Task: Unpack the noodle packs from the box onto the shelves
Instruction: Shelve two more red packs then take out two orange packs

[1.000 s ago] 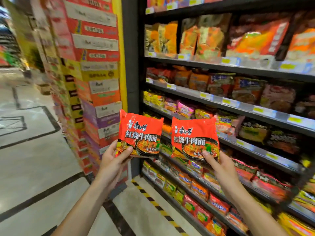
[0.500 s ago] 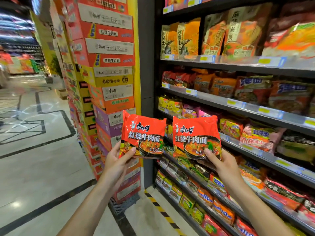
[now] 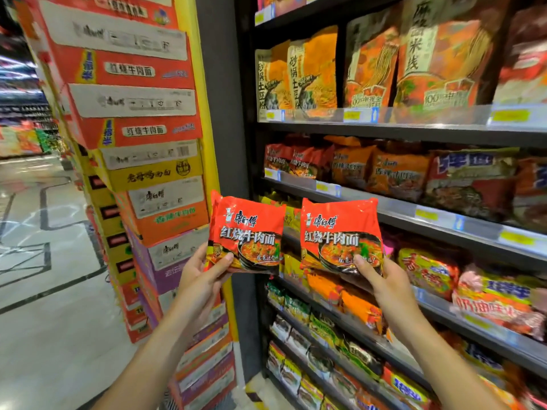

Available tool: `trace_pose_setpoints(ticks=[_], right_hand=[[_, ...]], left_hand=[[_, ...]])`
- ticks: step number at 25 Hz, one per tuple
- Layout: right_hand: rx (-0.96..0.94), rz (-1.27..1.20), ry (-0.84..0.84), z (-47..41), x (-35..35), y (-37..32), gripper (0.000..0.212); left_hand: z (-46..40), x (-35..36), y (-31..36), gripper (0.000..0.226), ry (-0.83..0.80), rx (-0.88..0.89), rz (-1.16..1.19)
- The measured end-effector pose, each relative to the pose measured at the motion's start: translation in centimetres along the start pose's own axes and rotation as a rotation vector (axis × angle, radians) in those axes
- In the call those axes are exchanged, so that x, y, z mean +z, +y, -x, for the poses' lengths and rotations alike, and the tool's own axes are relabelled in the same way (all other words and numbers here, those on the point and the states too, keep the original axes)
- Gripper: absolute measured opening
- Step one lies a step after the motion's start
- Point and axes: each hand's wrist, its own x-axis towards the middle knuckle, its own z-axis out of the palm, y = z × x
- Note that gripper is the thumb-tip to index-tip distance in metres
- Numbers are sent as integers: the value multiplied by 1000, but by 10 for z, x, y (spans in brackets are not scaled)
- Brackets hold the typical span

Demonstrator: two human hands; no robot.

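I hold up two red noodle packs side by side in front of the shelves. My left hand [image 3: 204, 276] grips the left red noodle pack [image 3: 247, 232] by its lower left corner, thumb on the front. My right hand [image 3: 381, 284] grips the right red noodle pack [image 3: 340, 229] at its lower edge, thumb on the printed bowl. Both packs stand upright, facing me, level with the third shelf from the top. Matching red packs [image 3: 291, 161] lie at the left end of the shelf [image 3: 393, 205] just above. The box the packs came from is out of view.
A tall stack of noodle cartons [image 3: 148, 161] rises on the left beside a yellow and grey pillar [image 3: 220, 93]. Dark shelves full of assorted noodle bags fill the right. Tiled aisle floor [image 3: 44, 306] stretches left.
My view has moved closer to the shelves and tilted upward. Both hands keep their packs, which now sit higher against the shelving, near the row of matching red packs.
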Motion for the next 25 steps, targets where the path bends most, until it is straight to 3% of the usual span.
trace_pose_setpoints(ticks=[8,13,17,21,25], right_hand=[[-45,102,75,-106,45,37,15],[8,67,127,-182,90,57,33],[21,42,180,-231,115,64,26],[17,17,226,-262,133,69,40],[32,7,233,-287,140,68,26]], left_hand=[[-157,-11,-49,30,-101,13,41],[-283,-13,-65,28,-193,2,63],[-363,-4,-68,29,-272,13,89],[-422,10,-71,30,-347,-4,85],[-452,23,-71,29,-382,49,30]])
